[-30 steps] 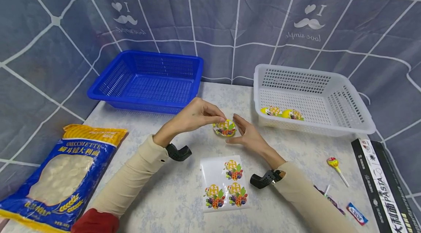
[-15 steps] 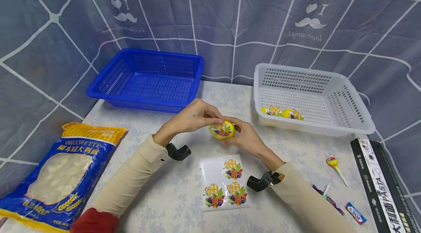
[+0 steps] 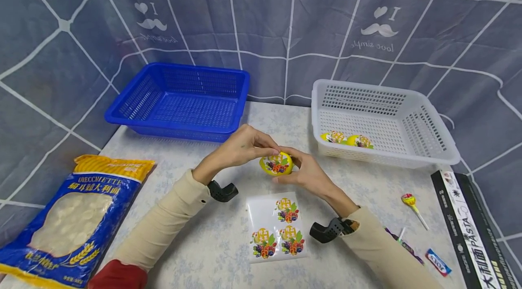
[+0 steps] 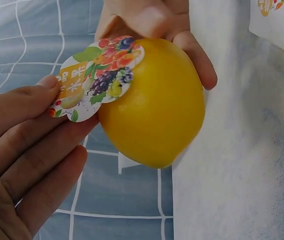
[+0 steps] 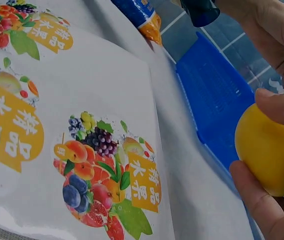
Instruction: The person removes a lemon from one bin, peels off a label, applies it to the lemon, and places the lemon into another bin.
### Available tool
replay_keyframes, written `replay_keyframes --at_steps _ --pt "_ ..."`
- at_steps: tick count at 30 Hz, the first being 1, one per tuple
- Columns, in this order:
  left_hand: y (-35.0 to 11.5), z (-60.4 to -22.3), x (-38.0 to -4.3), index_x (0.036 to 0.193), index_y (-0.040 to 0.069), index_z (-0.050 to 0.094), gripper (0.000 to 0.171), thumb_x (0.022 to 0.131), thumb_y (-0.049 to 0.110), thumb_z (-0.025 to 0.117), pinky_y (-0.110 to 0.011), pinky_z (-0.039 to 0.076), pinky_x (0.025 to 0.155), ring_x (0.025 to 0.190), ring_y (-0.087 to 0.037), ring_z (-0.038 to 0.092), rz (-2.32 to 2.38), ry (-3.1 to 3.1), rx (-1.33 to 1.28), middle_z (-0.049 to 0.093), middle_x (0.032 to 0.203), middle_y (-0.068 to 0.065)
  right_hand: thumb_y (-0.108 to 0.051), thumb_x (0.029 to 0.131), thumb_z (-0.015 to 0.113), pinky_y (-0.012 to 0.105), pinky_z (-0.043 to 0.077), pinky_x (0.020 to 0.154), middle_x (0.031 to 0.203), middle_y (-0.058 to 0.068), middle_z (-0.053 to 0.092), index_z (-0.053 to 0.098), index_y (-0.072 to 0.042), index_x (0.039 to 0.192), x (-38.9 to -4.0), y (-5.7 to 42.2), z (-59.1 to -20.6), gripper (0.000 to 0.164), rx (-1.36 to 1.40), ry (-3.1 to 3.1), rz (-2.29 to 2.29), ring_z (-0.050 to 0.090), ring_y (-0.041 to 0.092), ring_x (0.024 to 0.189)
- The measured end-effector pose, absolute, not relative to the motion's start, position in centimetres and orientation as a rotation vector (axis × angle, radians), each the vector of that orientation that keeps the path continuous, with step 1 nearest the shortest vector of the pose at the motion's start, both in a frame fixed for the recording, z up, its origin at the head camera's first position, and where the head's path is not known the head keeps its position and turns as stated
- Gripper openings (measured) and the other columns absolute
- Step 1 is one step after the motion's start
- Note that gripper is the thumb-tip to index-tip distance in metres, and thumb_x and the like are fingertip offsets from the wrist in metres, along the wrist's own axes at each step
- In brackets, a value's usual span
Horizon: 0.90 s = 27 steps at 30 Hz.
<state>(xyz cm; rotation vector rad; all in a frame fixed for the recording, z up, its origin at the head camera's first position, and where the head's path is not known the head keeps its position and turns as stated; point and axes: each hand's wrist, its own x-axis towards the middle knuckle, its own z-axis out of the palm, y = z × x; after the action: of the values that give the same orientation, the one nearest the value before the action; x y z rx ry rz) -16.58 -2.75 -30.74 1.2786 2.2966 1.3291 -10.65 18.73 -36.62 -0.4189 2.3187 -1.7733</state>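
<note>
My left hand (image 3: 246, 146) pinches the edge of a fruit-print sticker (image 4: 94, 80) between thumb and fingers. The sticker's far end lies against a yellow lemon (image 4: 156, 110); its near end stands off the skin. From the right, my right hand (image 3: 307, 171) grips the lemon, thumb on one side and fingers on the other, as the right wrist view also shows. Just in front of both hands a white sticker sheet (image 3: 261, 212) lies on the table, with 3 fruit stickers on it. The lemon's underside is hidden in the head view.
A blue basket (image 3: 195, 132) stands back left. Two stickered lemons (image 3: 359, 141) sit in the white basket (image 3: 383, 157), back right. A pasta bag (image 3: 73, 212) lies left. A lollipop (image 3: 409, 200), small wrapped sweets (image 3: 438, 262) and a black pasta box (image 3: 469, 230) lie right.
My right hand has come in from the right and now grips the lemon, where a gap showed before. More yellow shows around the sticker. My left hand keeps its pinch, nearly still.
</note>
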Motion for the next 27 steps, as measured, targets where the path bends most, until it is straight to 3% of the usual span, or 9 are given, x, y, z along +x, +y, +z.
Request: replay_keyframes --at_steps 4,11,17,18,21,27 --pt "-2.8 -30.8 -16.5 0.094 0.007 0.079 0.010 0.091 0.012 0.071 -0.024 0.048 0.060 0.072 -0.006 0.064 1.321 2.321 1.290 0.075 0.085 0.004 -0.019 0.078 0.085 0.047 0.045 0.101 0.136 0.001 0.058 0.057 -0.016 0.137 -10.5 18.6 -36.5 0.065 -0.422 2.337 -1.759 0.054 0.022 0.124" --pt "-2.7 -31.0 -16.2 0.099 0.008 0.079 0.014 0.090 0.017 0.073 -0.027 0.051 0.062 0.075 -0.007 0.067 1.205 2.499 1.445 0.076 0.094 0.000 -0.016 0.080 0.082 0.050 0.044 0.101 0.137 0.004 0.056 0.056 -0.013 0.137 -10.5 18.6 -36.7 0.063 -0.429 2.325 -1.767 0.055 0.024 0.123" --pt "-2.6 -30.6 -15.4 0.103 0.003 0.077 0.021 0.083 0.010 0.079 -0.028 0.056 0.081 0.097 -0.019 0.070 1.236 2.640 1.952 0.073 0.108 -0.009 -0.023 0.081 0.082 0.048 0.036 0.110 0.146 0.005 0.049 0.053 -0.014 0.141 -10.4 18.8 -36.7 0.067 -0.392 2.371 -1.718 0.045 0.023 0.134" --pt "-2.6 -30.5 -15.2 0.100 0.002 0.077 0.020 0.081 0.007 0.080 -0.030 0.055 0.087 0.105 -0.022 0.068 1.253 2.619 2.062 0.073 0.108 -0.010 -0.024 0.081 0.082 0.048 0.037 0.109 0.146 0.005 0.050 0.052 -0.014 0.142 -10.4 18.8 -36.6 0.068 -0.382 2.370 -1.721 0.046 0.024 0.132" --pt "-2.6 -30.6 -14.7 0.095 -0.001 0.077 0.018 0.077 -0.001 0.081 -0.028 0.052 0.094 0.104 -0.024 0.068 1.228 2.525 2.288 0.074 0.104 -0.011 -0.023 0.081 0.081 0.048 0.040 0.104 0.142 0.001 0.053 0.053 -0.016 0.141 -10.3 18.9 -36.5 0.067 -0.359 2.354 -1.749 0.051 0.023 0.126" --pt "-2.6 -31.9 -14.4 0.094 0.000 0.077 0.019 0.077 -0.004 0.080 -0.022 0.044 0.102 0.104 -0.022 0.068 1.069 2.529 2.258 0.074 0.102 -0.009 -0.020 0.082 0.080 0.039 0.051 0.089 0.123 0.003 0.064 0.059 -0.015 0.134 -10.1 18.9 -36.3 0.056 -0.370 2.315 -1.817 0.060 0.023 0.109"
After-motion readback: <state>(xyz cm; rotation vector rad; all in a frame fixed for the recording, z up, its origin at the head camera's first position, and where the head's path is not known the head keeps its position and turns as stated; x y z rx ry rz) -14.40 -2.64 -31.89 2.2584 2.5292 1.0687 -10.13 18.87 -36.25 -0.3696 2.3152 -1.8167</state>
